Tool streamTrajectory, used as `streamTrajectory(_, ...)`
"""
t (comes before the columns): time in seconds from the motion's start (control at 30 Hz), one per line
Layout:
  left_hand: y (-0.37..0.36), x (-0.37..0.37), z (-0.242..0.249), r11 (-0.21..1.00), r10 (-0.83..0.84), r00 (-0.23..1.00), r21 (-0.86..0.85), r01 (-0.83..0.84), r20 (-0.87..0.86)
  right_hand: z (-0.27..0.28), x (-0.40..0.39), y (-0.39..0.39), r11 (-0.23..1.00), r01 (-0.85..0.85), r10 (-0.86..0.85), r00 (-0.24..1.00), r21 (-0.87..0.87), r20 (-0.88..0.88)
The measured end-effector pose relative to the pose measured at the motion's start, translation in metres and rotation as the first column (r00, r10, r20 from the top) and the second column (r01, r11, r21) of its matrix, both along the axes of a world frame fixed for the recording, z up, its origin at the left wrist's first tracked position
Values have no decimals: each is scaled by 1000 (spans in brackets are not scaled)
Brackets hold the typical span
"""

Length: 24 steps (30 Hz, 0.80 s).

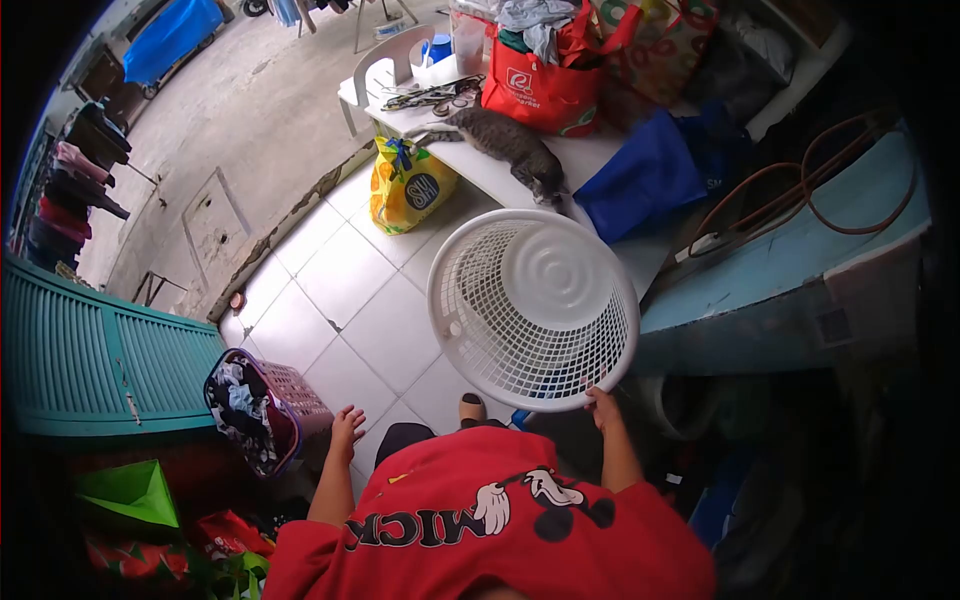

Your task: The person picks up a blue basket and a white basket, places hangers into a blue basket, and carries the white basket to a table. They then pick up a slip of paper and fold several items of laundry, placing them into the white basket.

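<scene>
A white plastic laundry basket point(558, 270) with lattice sides is tipped so that its mouth faces me. I see straight in to its ringed bottom, and nothing lies inside. My right hand point(602, 408) grips the near rim at the lower right. On the other side, my left hand point(347, 430) is held out low with fingers apart and nothing in it. Nearest to it is a pink and purple laundry basket point(308, 396) of dark and patterned clothes, standing on the tiles.
A tabby cat point(505, 140) lies on the white table point(468, 168), just beyond the white basket. Red bags point(540, 90) and a blue bag point(645, 180) share that table. A yellow bag point(408, 192) stands by its edge. Teal louvred doors point(110, 355) are at left.
</scene>
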<state>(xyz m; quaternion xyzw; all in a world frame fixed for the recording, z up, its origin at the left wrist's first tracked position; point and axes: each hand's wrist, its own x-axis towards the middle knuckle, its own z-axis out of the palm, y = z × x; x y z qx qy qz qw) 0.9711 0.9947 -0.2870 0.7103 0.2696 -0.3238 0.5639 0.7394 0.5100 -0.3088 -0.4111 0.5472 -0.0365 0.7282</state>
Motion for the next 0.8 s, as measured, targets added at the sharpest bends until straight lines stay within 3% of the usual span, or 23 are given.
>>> streamTrajectory(0.07,-17,15,1,999,-35,999,-32,35,11,1,-2,3,999,19,-19,1000,-48,-14)
streamTrajectory(0.13,-30,24,5,975,-222,972,-5,222,-78,1,0,2,998,7,-10,998,-56,-55)
streamTrajectory(0.23,-27,34,-7,946,-315,927,9,323,-203,8,6,10,991,4,-16,996,-137,-84)
streamTrajectory(0.33,-5,49,-31,951,-297,916,6,310,-270,18,13,24,959,180,-188,982,-221,-16)
streamTrajectory(0.43,16,78,-41,959,-258,919,37,281,-298,18,13,37,931,355,-356,935,-82,0)
streamTrajectory(0.5,34,104,-43,959,-264,921,22,282,-288,17,20,56,742,660,-663,749,-115,16)
streamTrajectory(0.57,44,134,-39,973,-213,940,25,227,-267,9,20,81,580,810,-811,584,-84,30)
streamTrajectory(0.6,49,150,-31,974,-212,946,31,227,-246,-13,10,95,607,788,-793,594,-102,-136)
streamTrajectory(0.67,63,184,-24,981,-183,960,26,193,-213,-52,-14,122,587,802,-680,561,107,-472)
streamTrajectory(0.73,77,218,-19,988,-146,976,16,151,-160,-54,8,160,724,652,-466,702,224,-538)
streamTrajectory(0.8,95,248,-26,994,-107,984,16,110,-139,-59,49,186,875,378,-216,864,303,-454)
